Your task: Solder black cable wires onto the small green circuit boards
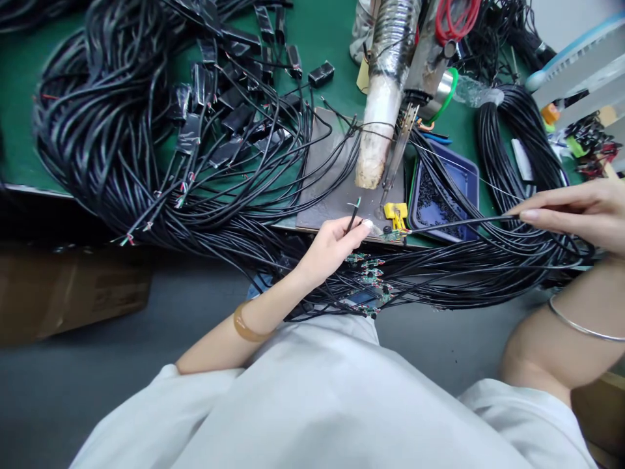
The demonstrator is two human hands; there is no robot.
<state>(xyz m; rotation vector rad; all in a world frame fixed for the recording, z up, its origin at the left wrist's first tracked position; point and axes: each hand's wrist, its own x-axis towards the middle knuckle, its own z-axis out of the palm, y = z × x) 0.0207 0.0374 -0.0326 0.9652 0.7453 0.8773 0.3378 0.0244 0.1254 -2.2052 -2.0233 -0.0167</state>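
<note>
Left hand point(342, 240): near side, centre; fingers closed, thumb against forefinger, on a short-looking cable end point(354, 213) that points up from the grip, stripped to show green and white wires.

Right hand point(583, 212): far to the right of the left hand; thumb and forefinger nearly together, pinching a slim black cable point(454, 225). The cable runs left, over the tray, to a small circuit board point(390, 235) with coloured wires. A thin bright wire also reaches these fingertips; whether it is held cannot be told.

Yellow clip point(396, 213): one, just beyond the circuit board, right of the left hand; whether it grips the board cannot be told.

Grey mat point(326, 179): one, on the green bench point(339, 94), under the clip area.

Metal-tipped tool point(399, 146): one, slanting down toward the mat, beside a white-ended duct point(375, 127).

Blue-violet tray point(471, 174): one, right of the mat, containing small black pieces.

Spool point(443, 94): one, green-rimmed, far side.

Cable bundles: a large black heap point(97, 130) at left, with dark wrapped blocks point(189, 133) among it; a looped bundle point(493, 133) at right.

Wired boards point(374, 277): several, grouped at the near edge, black cables attached.
</note>
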